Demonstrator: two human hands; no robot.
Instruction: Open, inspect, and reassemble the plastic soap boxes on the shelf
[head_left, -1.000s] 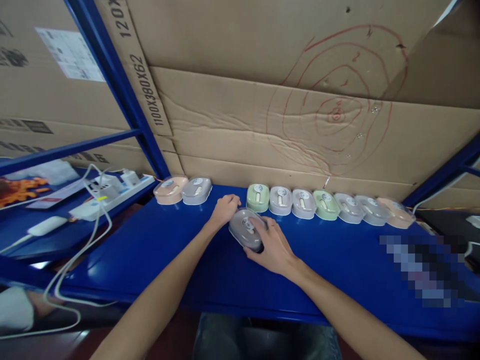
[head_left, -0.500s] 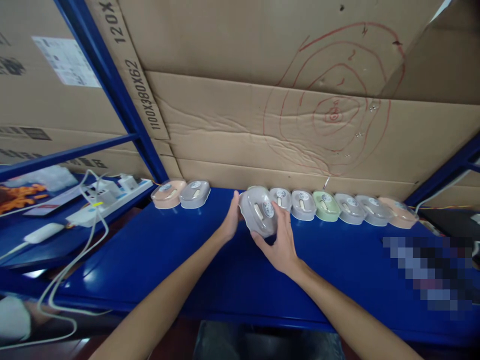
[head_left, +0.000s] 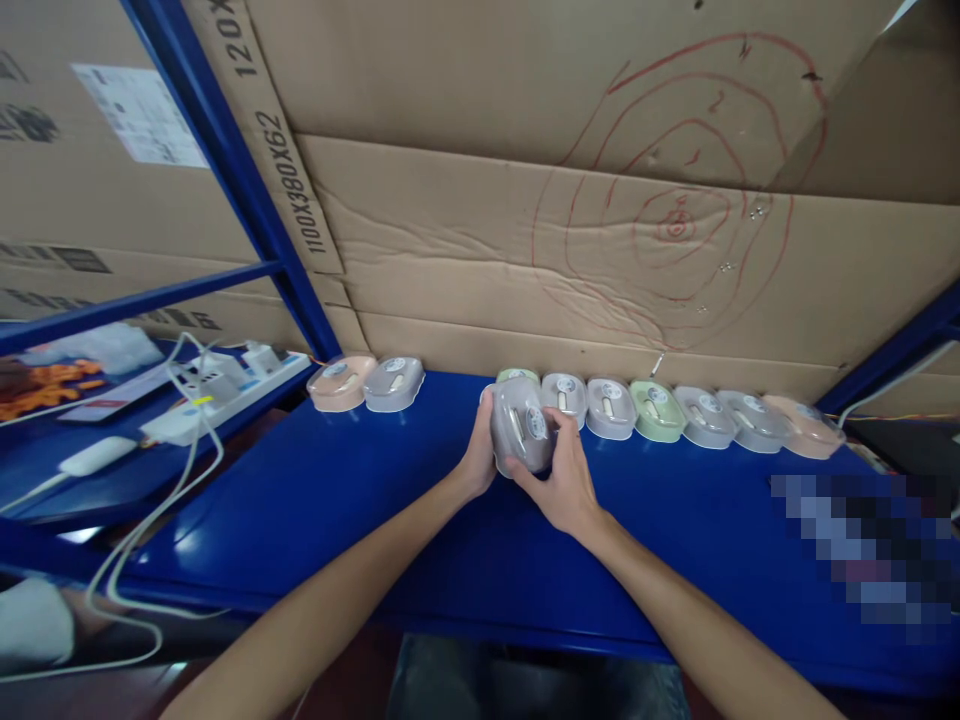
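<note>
In the head view a grey rounded plastic box (head_left: 517, 430) with a clear lid, a pale bar and a round label is raised over the blue shelf, tilted toward me. My left hand (head_left: 478, 450) presses on its left side. From the right, my right hand (head_left: 564, 470) grips it with the thumb at the lower edge and fingers at the upper side. Just behind it stands a green box (head_left: 517, 376), partly hidden. A grey box (head_left: 564, 400) of the same kind is close to my right fingertips.
Several more such boxes line the back, among them a green box (head_left: 657, 410) and a peach box (head_left: 806, 428). At the left end are a peach box (head_left: 339, 384) and a grey box (head_left: 393, 384). Cardboard (head_left: 450, 230) rises behind; white cables (head_left: 161, 500) hang left.
My left hand has closed in against the held box, which has turned slightly and moved a little right. More of the green box behind it shows. The view has shifted slightly.
</note>
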